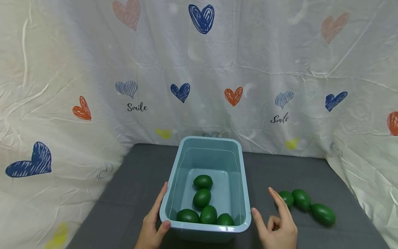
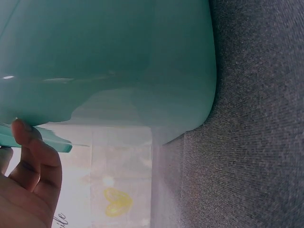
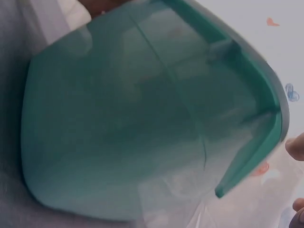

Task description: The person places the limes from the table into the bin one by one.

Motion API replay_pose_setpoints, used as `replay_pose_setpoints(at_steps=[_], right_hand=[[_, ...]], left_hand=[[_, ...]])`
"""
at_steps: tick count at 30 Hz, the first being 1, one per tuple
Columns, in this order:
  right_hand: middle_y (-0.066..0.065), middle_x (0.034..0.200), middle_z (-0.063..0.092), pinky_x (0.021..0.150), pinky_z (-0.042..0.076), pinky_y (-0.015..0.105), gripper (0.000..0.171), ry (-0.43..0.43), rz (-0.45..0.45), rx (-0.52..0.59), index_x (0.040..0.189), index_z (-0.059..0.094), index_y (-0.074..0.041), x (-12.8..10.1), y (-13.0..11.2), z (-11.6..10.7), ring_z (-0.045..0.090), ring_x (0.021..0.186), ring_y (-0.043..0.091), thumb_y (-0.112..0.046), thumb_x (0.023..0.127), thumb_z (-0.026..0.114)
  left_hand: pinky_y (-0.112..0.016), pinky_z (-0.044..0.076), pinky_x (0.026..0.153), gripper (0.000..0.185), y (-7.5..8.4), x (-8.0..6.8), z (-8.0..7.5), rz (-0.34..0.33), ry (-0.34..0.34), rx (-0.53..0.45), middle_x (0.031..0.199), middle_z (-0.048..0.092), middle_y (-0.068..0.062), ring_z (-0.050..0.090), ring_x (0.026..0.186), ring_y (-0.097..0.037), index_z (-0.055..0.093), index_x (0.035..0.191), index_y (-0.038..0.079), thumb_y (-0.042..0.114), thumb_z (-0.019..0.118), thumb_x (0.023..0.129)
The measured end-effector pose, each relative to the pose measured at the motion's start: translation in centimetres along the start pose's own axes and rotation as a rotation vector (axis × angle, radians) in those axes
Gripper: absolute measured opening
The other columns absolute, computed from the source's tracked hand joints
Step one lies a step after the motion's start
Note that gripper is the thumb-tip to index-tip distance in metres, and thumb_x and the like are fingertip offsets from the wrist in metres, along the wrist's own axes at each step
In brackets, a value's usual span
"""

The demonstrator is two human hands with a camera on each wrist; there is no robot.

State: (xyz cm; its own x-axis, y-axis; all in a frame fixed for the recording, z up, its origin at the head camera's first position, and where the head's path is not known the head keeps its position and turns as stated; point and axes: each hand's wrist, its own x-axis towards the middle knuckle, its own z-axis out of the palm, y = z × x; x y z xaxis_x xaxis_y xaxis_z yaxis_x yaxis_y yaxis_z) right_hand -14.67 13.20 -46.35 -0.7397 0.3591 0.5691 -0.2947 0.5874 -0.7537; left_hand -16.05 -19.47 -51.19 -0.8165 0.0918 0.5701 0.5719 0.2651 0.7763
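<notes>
While the left hand grips the near-left corner of the pale blue rectangular plastic tub, thumb hooked over the rim and fingers flat along the outer wall, the right hand sits just beside the near-right corner, thumb and forefinger spread, other fingers curled, holding nothing. Tub stands on dark grey cloth. Five glossy green oval fruits lie inside; three more green ovals lie in a row right of the hand.
</notes>
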Motion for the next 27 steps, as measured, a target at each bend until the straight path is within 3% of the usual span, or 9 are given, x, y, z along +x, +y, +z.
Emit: replay_pose_setpoints(at_steps=[6, 27], right_hand=[[0.006, 0.136, 0.069, 0.035, 0.029, 0.018, 0.078, 0.005, 0.028, -0.07, 0.148, 0.063, -0.019, 0.6, 1.6, -0.5, 0.03, 0.033, -0.005, -0.003, 0.078, 0.094], [0.017, 0.136, 0.067, 0.036, 0.03, 0.02, 0.073, -0.01, 0.027, -0.22, 0.145, 0.063, -0.009, 2.1, 6.5, -1.8, 0.03, 0.034, -0.001, -0.01, 0.08, 0.095]], left_hand=[[-0.012, 0.029, 0.116, 0.079, 0.1, 0.0, 0.0, 0.021, -0.001, -0.005, 0.174, 0.026, -0.016, 0.029, 0.157, -0.003, 0.025, 0.169, 0.008, 0.001, 0.06, 0.099], [-0.011, 0.029, 0.115, 0.078, 0.4, 0.1, -0.2, -0.002, -0.017, -0.006, 0.175, 0.025, -0.014, 0.028, 0.157, -0.002, 0.024, 0.17, 0.01, 0.001, 0.059, 0.1]])
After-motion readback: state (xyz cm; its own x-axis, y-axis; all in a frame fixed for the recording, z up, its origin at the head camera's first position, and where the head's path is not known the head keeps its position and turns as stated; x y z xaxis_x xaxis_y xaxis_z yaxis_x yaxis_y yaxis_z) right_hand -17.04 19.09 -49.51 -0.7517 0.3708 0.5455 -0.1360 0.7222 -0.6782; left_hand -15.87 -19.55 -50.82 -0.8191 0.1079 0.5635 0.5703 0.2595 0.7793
